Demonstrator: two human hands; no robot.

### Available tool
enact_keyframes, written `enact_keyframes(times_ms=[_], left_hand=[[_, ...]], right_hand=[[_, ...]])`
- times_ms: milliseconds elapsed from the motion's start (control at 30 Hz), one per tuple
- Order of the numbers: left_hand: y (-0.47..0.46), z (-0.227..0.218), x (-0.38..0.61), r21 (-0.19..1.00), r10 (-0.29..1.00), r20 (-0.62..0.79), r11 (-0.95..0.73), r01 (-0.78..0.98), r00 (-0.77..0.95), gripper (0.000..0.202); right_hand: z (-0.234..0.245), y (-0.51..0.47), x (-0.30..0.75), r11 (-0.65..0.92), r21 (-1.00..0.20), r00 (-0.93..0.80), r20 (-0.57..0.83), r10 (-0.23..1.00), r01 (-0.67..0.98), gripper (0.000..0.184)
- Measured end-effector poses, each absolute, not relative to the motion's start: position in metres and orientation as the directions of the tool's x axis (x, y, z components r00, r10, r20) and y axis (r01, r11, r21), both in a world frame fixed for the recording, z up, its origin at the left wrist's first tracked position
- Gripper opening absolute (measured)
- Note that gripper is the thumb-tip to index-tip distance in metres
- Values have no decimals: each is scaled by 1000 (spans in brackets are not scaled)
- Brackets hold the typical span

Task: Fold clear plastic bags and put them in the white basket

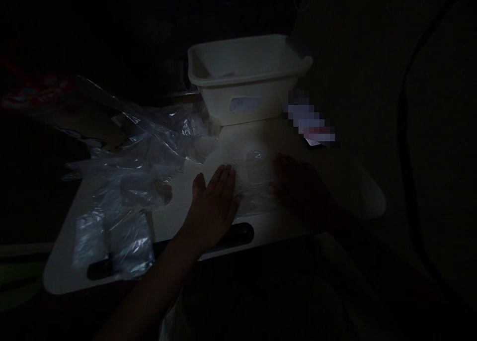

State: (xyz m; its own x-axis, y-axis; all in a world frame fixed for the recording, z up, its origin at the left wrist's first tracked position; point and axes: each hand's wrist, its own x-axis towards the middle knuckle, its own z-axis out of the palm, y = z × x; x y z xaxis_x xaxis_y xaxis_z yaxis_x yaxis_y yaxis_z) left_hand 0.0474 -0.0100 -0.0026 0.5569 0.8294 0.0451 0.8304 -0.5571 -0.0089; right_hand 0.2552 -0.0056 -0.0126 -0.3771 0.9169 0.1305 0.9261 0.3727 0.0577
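A clear plastic bag (257,169) lies flat on a white board (179,202) between my two hands. My left hand (214,207) rests palm down at the bag's left edge, with its fingers stretched out. On the bag's right side is my right hand (303,187), dark and hard to make out; its fingers look spread, with the tips at the bag's edge. Several crumpled clear plastic bags (152,152) are heaped on the left of the board. Nearer to me, folded clear plastic packets (132,244) lie over a dark slot of the board.
A white plastic bin (242,90) with a small label stands at the board's back edge. Right of it lies a blurred-out item (311,125). A patterned item with red on it (44,90) is at the far left. The scene is very dark.
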Motion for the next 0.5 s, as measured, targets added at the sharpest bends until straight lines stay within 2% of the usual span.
enact_keyframes(times_ms=[500], left_hand=[[-11,-3,47,-27,834,39,-550,835,551,49]], right_hand=[[-13,-5,255,373,50,-376,122,918,926,52]])
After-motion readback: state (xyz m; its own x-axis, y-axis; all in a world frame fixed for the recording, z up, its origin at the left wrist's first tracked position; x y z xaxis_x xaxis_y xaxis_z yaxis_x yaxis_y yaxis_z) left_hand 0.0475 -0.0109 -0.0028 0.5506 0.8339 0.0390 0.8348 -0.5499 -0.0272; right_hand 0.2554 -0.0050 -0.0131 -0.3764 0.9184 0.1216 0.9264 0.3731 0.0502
